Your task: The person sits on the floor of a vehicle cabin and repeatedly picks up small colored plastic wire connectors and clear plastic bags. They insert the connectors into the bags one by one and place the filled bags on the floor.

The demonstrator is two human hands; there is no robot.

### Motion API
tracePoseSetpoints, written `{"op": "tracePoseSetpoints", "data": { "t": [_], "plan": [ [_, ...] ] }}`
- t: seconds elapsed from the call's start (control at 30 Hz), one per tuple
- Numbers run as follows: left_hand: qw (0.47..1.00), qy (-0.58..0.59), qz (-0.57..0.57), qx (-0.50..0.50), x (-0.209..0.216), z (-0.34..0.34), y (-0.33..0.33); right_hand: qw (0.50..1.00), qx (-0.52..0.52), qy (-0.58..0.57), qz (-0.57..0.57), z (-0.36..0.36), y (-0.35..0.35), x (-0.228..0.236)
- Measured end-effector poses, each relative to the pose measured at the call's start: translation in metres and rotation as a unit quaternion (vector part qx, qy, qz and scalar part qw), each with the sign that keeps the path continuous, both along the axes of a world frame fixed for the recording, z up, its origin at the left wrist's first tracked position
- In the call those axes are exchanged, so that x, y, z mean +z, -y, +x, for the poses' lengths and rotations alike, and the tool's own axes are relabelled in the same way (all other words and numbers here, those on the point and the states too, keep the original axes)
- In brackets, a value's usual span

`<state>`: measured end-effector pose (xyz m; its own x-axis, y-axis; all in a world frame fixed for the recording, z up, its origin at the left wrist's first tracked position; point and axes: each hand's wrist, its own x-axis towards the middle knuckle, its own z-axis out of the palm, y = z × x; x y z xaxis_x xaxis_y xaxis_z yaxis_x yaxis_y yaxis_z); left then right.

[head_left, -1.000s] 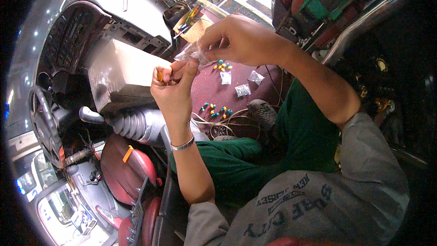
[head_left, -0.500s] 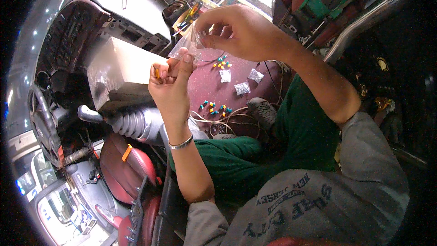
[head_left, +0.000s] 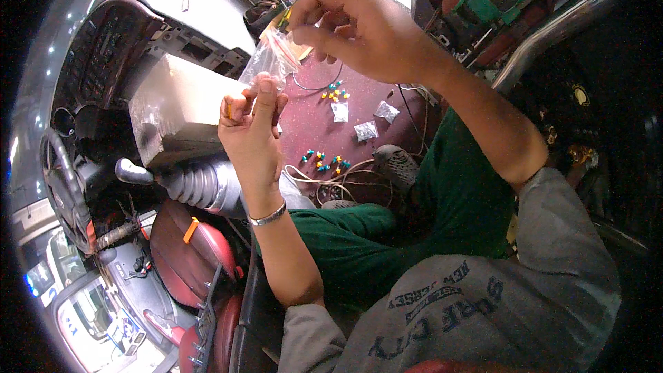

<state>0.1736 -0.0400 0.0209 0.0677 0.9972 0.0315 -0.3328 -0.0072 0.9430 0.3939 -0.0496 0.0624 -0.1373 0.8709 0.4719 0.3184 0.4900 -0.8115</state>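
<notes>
Upright in my left hand (head_left: 250, 114), a clear plastic bag (head_left: 268, 62) is pinched between thumb and fingers. A small orange-yellow piece (head_left: 230, 108) shows at the curled fingers of that hand. My right hand (head_left: 352, 31) is raised beside the bag's upper part, its fingers loosely bent and apart, with nothing visible in them. Below on the dark red floor lie small white-filled clear packets (head_left: 366, 130). Two groups of small teal and yellow pieces, a farther one (head_left: 336, 92) and a nearer one (head_left: 326, 163), lie around them.
A white block-like box (head_left: 173, 100) stands left of my left hand, near the gear lever (head_left: 133, 172) and steering wheel (head_left: 65, 186). Loose pale cables (head_left: 359, 183) run by my shoes (head_left: 397, 168). Yellow-handled tools lie beyond the bag. A metal rail (head_left: 552, 27) rises at right.
My right hand has moved up and away from the bag, which it was handling before. My left hand has shifted slightly left with the bag, which now stands out more spread.
</notes>
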Motion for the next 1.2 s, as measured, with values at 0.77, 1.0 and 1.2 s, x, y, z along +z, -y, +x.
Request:
{"op": "tracePoseSetpoints", "data": {
  "t": [0.77, 1.0, 1.2],
  "plan": [
    [0.999, -0.015, 0.026, -0.042, -0.001, -0.004, -0.002, 0.978, 0.015, -0.026, -0.208, -0.012, 0.011, 0.008],
    [0.979, -0.182, 0.092, -0.027, -0.021, -0.004, -0.004, 0.982, -0.034, 0.184, -0.025, -0.027, -0.055, -0.062],
    [0.959, -0.268, 0.095, -0.001, -0.005, 0.003, -0.013, 0.790, -0.059, 0.503, -0.345, 0.013, -0.113, -0.275]
  ]
}}
